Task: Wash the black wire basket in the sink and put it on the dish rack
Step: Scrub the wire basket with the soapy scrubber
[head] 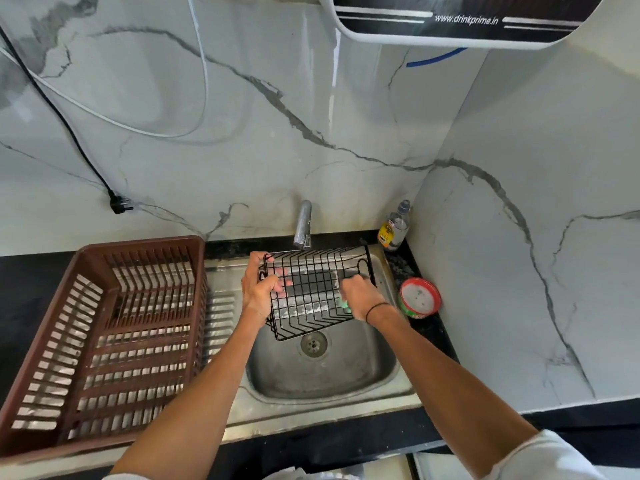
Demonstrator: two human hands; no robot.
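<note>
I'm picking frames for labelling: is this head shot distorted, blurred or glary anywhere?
Head view: wide-angle bending curves the counter edge and the brown dish rack; the black wire basket is sharp, the right hand slightly smeared; soft glare streaks the marble wall; daylight is even, with mild shadow in the sink.

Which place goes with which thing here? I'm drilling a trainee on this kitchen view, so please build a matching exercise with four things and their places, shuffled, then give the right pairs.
Things:
1. black wire basket
2. brown dish rack
3. clear bottle
4. round red tub

Places:
A. on the drainboard left of the sink basin
B. back right corner of the counter, beside the tap
C. held over the sink between the left hand and the right hand
D. on the counter right of the sink, nearer than the bottle

Pairs: 1-C, 2-A, 3-B, 4-D
</note>
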